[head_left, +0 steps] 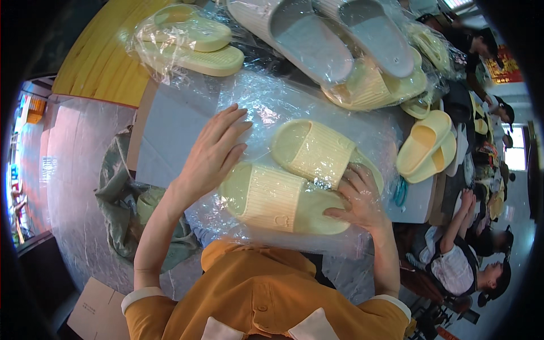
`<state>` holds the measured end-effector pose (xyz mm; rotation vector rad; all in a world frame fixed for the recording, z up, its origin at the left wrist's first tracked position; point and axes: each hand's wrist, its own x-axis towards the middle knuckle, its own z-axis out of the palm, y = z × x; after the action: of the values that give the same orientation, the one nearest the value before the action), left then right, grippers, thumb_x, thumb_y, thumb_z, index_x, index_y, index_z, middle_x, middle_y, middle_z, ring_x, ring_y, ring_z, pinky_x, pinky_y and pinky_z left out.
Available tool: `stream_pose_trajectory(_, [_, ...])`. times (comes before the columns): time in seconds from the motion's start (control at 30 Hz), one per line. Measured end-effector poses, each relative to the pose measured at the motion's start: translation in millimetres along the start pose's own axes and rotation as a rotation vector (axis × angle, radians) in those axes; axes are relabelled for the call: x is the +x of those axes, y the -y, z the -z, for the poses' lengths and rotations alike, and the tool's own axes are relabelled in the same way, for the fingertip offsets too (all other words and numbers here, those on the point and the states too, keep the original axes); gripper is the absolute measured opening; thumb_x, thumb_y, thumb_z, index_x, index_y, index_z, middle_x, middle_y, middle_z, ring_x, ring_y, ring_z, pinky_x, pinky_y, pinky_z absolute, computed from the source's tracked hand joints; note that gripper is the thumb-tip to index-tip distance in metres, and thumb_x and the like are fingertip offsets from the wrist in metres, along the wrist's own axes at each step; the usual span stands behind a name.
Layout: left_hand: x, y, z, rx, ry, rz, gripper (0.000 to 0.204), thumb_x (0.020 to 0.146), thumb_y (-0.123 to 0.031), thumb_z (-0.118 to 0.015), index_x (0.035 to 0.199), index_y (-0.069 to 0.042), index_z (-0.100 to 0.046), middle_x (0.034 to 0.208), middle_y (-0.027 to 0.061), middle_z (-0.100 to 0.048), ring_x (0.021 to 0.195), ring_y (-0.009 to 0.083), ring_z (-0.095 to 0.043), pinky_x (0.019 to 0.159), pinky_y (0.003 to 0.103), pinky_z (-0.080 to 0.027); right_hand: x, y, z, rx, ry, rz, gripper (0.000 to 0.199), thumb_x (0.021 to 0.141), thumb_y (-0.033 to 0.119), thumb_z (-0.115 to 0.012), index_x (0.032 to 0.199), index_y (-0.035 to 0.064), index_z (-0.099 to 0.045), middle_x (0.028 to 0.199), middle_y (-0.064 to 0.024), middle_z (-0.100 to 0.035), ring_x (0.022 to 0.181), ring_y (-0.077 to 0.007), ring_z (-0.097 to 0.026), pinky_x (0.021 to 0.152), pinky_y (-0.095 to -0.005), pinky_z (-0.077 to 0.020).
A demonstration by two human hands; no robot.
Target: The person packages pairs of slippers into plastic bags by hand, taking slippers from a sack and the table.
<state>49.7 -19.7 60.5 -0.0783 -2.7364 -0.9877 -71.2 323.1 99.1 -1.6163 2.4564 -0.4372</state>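
Observation:
A pair of pale yellow slide slippers lies side by side on a clear plastic bag. The nearer slipper (275, 195) points its toe opening left, and the farther slipper (317, 147) lies beyond it at a slant. My right hand (362, 195) grips at their heel ends, its fingers bent over the farther slipper and its thumb on the nearer one. Glossy film of the plastic bag (263, 105) spreads around the pair; whether it covers them fully I cannot tell. My left hand (218, 144) is open, fingers stretched out, over the bag's left side.
Bagged yellow slippers (195, 42) sit at the far left, and large grey slippers (309, 42) lie at the back. Another yellow pair (428, 147) rests at right beside a teal loop (400, 192). Green fabric (122, 192) hangs at left. Other people (459, 260) work along the right.

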Motion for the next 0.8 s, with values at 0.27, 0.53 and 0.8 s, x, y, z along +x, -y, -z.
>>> stream_pose_trajectory(0.27, [-14,5,13,0.475,0.102,0.044,0.055,0.097,-0.023,-0.056,0.149,-0.009,-0.045,0.159,0.0128,-0.035,0.151,0.0307,-0.025,0.124,0.048,-0.017,2,-18,-9,0.088,0.05,-0.047,0.054,0.071,0.039,-0.084,0.113,0.0069,-0.071,0.129,-0.0152,-0.057,0.126,-0.0385,-0.047,0.107,-0.0519,-0.0358])
stream_pose_trajectory(0.53, [9,-5,-1,-0.175,0.144,0.045,0.051,0.1,-0.03,-0.048,0.144,-0.003,-0.05,0.155,0.0175,-0.041,0.147,0.0362,-0.032,0.121,0.049,-0.023,11,-27,-4,0.117,0.093,-0.002,0.053,0.075,0.04,-0.081,0.118,0.0096,-0.071,0.138,-0.0151,-0.054,0.131,-0.04,-0.043,0.11,-0.0556,-0.0322])
stream_pose_trajectory(0.8, [11,0,-16,0.0,0.153,-0.084,0.062,0.104,-0.043,-0.032,0.149,-0.001,-0.042,0.157,0.0179,-0.037,0.15,0.0371,-0.026,0.122,0.05,-0.018,54,-13,-14,0.13,0.169,0.165,0.07,0.086,0.051,-0.069,0.142,0.0115,-0.054,0.147,-0.0186,-0.046,0.139,-0.042,-0.036,0.118,-0.0562,-0.0233])
